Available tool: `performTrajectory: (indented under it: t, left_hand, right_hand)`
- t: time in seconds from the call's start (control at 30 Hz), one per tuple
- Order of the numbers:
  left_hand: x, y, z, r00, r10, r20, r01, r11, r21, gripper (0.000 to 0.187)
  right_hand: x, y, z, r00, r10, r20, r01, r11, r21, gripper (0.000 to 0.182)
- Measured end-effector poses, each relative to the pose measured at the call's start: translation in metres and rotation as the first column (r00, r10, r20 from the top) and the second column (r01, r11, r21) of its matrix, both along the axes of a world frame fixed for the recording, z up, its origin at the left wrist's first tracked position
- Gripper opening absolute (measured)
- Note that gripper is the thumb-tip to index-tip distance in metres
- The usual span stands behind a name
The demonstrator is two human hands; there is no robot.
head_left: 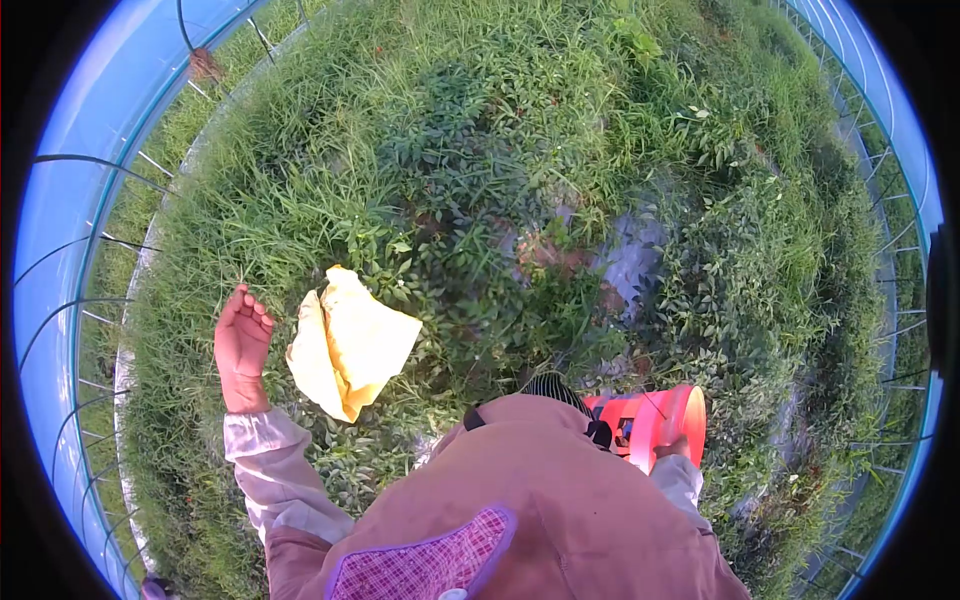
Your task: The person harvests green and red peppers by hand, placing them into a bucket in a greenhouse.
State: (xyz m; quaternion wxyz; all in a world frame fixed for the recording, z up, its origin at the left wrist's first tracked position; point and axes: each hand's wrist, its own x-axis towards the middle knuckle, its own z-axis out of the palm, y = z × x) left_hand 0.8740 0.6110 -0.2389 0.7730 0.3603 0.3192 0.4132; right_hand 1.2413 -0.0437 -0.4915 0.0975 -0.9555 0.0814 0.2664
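My left hand (244,335) is raised at the left, palm up with its fingers bent and apart, and nothing shows in it. Just right of it lies a crumpled yellow sheet or bag (355,345), bright in the sun, on the green plants. At the lower right, a red plastic basket (683,412) with slotted sides is tilted beside my body. My right hand (676,448) is at the basket's near side, closed on it; its fingers are mostly hidden. A pink-brown garment and a purple checked cloth (425,560) cover my front.
Dense grass and leafy plants (460,130) surround me. Patches of pale ground sheet (632,255) show between the plants. Curved blue-white greenhouse walls (75,240) with thin metal hoops run along the left and right sides.
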Motion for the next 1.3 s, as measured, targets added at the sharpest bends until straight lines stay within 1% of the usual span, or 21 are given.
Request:
performTrajectory:
  t: [0.07, 0.2, 0.27, 0.4, 0.47, 0.5, 0.53, 0.6, 0.67, 0.73, 0.77, 0.8, 0.87, 0.9, 0.97, 1.03, 1.1, 1.17, 1.2, 1.27, 1.3]
  left_hand:
    - [-0.013, 0.003, -0.021, 0.997, 0.075, 0.023, -0.073, 0.995, -0.064, 0.014]
    - [0.011, 0.003, -0.026, 0.993, 0.115, 0.009, -0.114, 0.991, -0.064, 0.013]
    - [0.055, -0.003, -0.014, 0.99, 0.141, 0.0, -0.141, 0.988, -0.062, 0.012]
    - [0.149, 0.0, -0.013, 1.0, 0.002, 0.01, -0.001, 1.0, -0.006, 0.012]
    - [0.195, 0.012, -0.023, 1.0, -0.023, 0.011, 0.024, 0.999, -0.022, 0.011]
    - [0.214, 0.021, -0.032, 1.0, -0.009, 0.008, 0.01, 0.999, -0.049, 0.012]
    - [0.233, 0.026, -0.041, 1.0, -0.004, 0.001, 0.004, 0.997, -0.076, 0.013]
    - [0.263, 0.034, -0.059, 0.999, 0.041, -0.022, -0.044, 0.984, -0.171, 0.014]
    - [0.279, 0.038, -0.08, 0.998, 0.041, -0.057, -0.053, 0.971, -0.233, 0.013]
    - [0.291, 0.03, -0.091, 0.993, 0.07, -0.097, -0.096, 0.951, -0.293, 0.01]
    - [0.292, 0.026, -0.101, 0.988, 0.097, -0.12, -0.132, 0.936, -0.325, 0.009]
    - [0.292, 0.024, -0.114, 0.982, 0.123, -0.142, -0.166, 0.92, -0.355, 0.008]
    - [0.284, 0.018, -0.155, 0.957, 0.175, -0.234, -0.261, 0.871, -0.416, 0.008]
    - [0.274, 0.015, -0.18, 0.951, 0.183, -0.25, -0.286, 0.829, -0.48, 0.008]
    - [0.263, 0.0, -0.222, 0.897, 0.262, -0.357, -0.431, 0.698, -0.572, 0.009]
    - [0.249, -0.019, -0.259, 0.892, 0.264, -0.366, -0.449, 0.601, -0.661, 0.008]
    - [0.236, -0.039, -0.301, 0.827, 0.301, -0.474, -0.561, 0.473, -0.679, 0.008]
    - [0.231, -0.058, -0.32, 0.81, 0.298, -0.505, -0.586, 0.4, -0.704, 0.007]
    - [0.229, -0.069, -0.324, 0.84, 0.251, -0.482, -0.537, 0.512, -0.67, 0.009]
    - [0.225, -0.077, -0.353, 0.797, 0.244, -0.553, -0.601, 0.416, -0.683, 0.01]
    - [0.222, -0.079, -0.363, 0.8, 0.252, -0.544, -0.597, 0.414, -0.687, 0.01]
  right_hand:
    - [0.007, 0.018, 0.023, 1.0, -0.002, 0.008, 0.002, 1.0, -0.019, 0.052]
    - [0.031, 0.02, 0.009, 0.992, 0.092, 0.089, -0.092, 0.996, 0.006, 0.047]
    - [0.053, 0.031, 0.002, 0.99, 0.09, 0.105, -0.093, 0.995, 0.022, 0.047]
    - [0.119, 0.077, 0.016, 0.979, 0.156, 0.129, -0.151, 0.987, -0.051, 0.043]
    - [0.163, 0.097, 0.005, 0.921, 0.282, 0.27, -0.305, 0.951, 0.045, 0.037]
    - [0.182, 0.105, 0.002, 0.884, 0.327, 0.335, -0.356, 0.934, 0.026, 0.031]
    - [0.2, 0.111, 0.004, 0.885, 0.332, 0.327, -0.359, 0.933, 0.024, 0.031]
    - [0.244, 0.132, 0.014, 0.843, 0.461, 0.277, -0.483, 0.875, 0.014, 0.027]
    - [0.28, 0.139, 0.022, 0.817, 0.487, 0.31, -0.515, 0.857, 0.009, 0.028]
    - [0.314, 0.156, 0.041, 0.734, 0.6, 0.319, -0.621, 0.782, -0.041, 0.042]
    - [0.333, 0.156, 0.038, 0.689, 0.623, 0.369, -0.664, 0.747, -0.021, 0.04]
    - [0.346, 0.164, 0.046, 0.688, 0.625, 0.369, -0.665, 0.747, -0.023, 0.04]
    - [0.369, 0.184, 0.07, 0.563, 0.648, 0.514, -0.738, 0.673, -0.04, 0.03]
    - [0.378, 0.191, 0.077, 0.529, 0.642, 0.555, -0.744, 0.666, -0.061, 0.03]
    - [0.396, 0.202, 0.09, 0.516, 0.647, 0.561, -0.744, 0.664, -0.081, 0.031]
    - [0.413, 0.209, 0.099, 0.504, 0.634, 0.586, -0.741, 0.666, -0.083, 0.03]
    - [0.429, 0.222, 0.108, 0.485, 0.631, 0.606, -0.74, 0.665, -0.101, 0.029]
    - [0.445, 0.233, 0.11, 0.475, 0.638, 0.606, -0.735, 0.666, -0.126, 0.028]
    - [0.454, 0.242, 0.113, 0.465, 0.644, 0.608, -0.74, 0.66, -0.132, 0.028]
    - [0.469, 0.263, 0.118, 0.436, 0.659, 0.613, -0.769, 0.627, -0.127, 0.029]
    - [0.482, 0.272, 0.116, 0.437, 0.689, 0.578, -0.788, 0.604, -0.123, 0.03]
